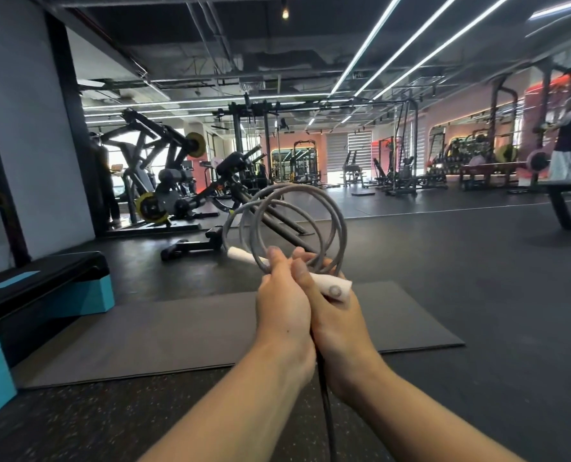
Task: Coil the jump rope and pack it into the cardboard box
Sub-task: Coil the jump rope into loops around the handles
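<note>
I hold a grey jump rope (339, 221) wound into several loops that stand up above my hands. Its white handles (334, 288) lie side by side across my palms, one end poking out left, the other right. My left hand (282, 301) and my right hand (335, 315) are pressed together, both closed around the handles and the bottom of the loops. A dark strand of rope (327, 408) hangs down between my wrists. No cardboard box is in view.
A grey exercise mat (177, 331) lies on the dark rubber floor under my hands. A black and teal step platform (44, 288) stands at the left. Weight machines (164, 175) fill the background, a bench (567, 195) is at right, and a person (570, 141) stands far right.
</note>
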Action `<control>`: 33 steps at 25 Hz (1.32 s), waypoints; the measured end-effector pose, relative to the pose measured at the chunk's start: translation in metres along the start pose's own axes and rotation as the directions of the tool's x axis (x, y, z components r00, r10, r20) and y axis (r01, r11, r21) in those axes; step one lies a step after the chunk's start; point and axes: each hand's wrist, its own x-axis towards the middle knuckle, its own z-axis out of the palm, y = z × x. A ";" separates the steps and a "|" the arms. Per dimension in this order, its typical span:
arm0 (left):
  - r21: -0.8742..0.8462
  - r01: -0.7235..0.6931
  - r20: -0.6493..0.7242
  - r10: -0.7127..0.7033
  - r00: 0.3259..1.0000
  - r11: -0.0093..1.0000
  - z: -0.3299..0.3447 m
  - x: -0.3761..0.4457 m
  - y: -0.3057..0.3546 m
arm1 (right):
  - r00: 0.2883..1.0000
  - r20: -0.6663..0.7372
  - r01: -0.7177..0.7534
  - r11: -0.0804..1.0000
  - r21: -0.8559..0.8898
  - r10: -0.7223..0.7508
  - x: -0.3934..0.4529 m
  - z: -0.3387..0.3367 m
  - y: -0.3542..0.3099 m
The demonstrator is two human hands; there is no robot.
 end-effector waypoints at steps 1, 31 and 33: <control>0.023 0.026 -0.003 -0.026 1.000 0.999 -0.001 -0.002 -0.003 | 0.999 -0.041 -0.004 1.000 0.016 0.005 0.000 0.000 -0.003; 0.072 -0.405 0.788 -0.197 0.583 -0.911 0.004 0.002 0.046 | 0.882 0.426 0.455 -0.123 -0.882 0.202 0.029 -0.031 -0.069; 0.264 -0.487 0.731 -0.157 0.665 -0.832 0.003 0.016 0.051 | 0.899 0.405 0.421 -0.073 -0.904 0.169 0.032 -0.030 -0.076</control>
